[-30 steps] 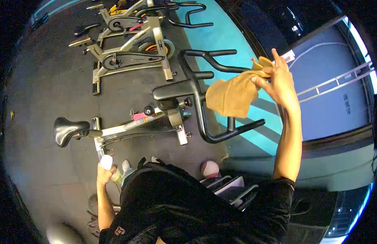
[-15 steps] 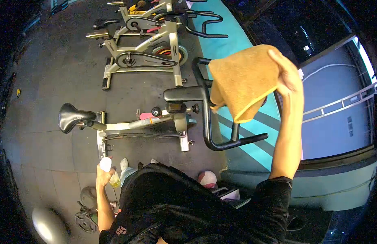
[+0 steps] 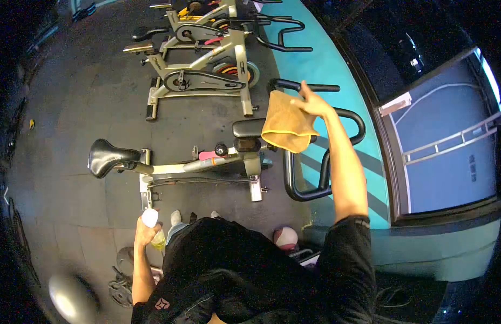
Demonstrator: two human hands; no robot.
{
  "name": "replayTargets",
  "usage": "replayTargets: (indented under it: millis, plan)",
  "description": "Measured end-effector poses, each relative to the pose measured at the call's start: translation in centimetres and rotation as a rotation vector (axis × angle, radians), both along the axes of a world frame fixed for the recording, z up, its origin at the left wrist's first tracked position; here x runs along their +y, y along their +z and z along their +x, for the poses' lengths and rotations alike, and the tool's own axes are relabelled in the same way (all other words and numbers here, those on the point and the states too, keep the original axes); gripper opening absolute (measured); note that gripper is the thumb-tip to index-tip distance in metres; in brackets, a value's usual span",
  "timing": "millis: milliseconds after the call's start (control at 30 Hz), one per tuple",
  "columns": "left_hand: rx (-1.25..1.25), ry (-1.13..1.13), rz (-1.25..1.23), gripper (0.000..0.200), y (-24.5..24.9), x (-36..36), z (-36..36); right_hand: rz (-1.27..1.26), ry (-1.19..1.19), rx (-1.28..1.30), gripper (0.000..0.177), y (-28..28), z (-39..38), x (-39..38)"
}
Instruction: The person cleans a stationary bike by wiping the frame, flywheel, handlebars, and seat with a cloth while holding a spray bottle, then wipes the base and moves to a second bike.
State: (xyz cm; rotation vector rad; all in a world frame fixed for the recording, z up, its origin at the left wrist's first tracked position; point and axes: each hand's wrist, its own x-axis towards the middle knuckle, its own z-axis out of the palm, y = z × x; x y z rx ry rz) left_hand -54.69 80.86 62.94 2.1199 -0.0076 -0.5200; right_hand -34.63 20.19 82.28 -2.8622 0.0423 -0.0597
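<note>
My right hand (image 3: 313,103) grips a tan cloth (image 3: 287,121) with yellow edging, one finger sticking up off it. The cloth lies over the near part of the black handlebar (image 3: 293,175) of an exercise bike, hiding what is beneath. In my left hand (image 3: 145,232), low at the left, is a spray bottle (image 3: 158,239) with a white head and yellowish liquid, the fingers wrapped round its neck. Between my hands stretches the bike's pale frame (image 3: 177,168), with a black saddle (image 3: 107,158) at its left end and a round black knob (image 3: 221,149) near the middle.
More exercise bikes (image 3: 204,83) stand in a row beyond. A ball (image 3: 285,237) sits on the floor near my body. Weight plates (image 3: 121,291) and a silver exercise ball (image 3: 72,297) are at lower left. A window (image 3: 445,146) runs along the right.
My right hand has brought the cloth leftward and down from above the handlebar onto its near part. My left hand still holds the spray bottle. The view has shifted slightly.
</note>
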Motion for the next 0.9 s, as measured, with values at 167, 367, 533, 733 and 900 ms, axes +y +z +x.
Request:
replayTargets:
  millis: [167, 367, 533, 733, 900]
  plan:
    - [-0.051, 0.035, -0.12, 0.048, -0.4, 0.4, 0.7, -0.003, 0.078, 0.378, 0.061, 8.6, 0.5, 3.1]
    - [-0.088, -0.007, -0.084, 0.049, -0.4, 1.0, 1.7, -0.084, 0.284, -0.23, 0.026, 18.6, -4.3, 6.0]
    - [-0.023, 0.006, -0.12, 0.047, -0.8, 1.5, 2.8, -0.35, 0.286, -0.257, 0.034, 11.0, -8.9, 10.3]
    - [-0.038, -0.025, -0.085, 0.048, -2.0, 1.9, 3.9, -0.233, 0.253, -0.161, 0.032, 1.2, -14.8, 13.5]
    - [-0.026, -0.085, -0.073, 0.049, -0.9, 2.2, 4.7, -0.375, 0.217, -0.333, 0.066, 3.2, -11.3, 13.8]
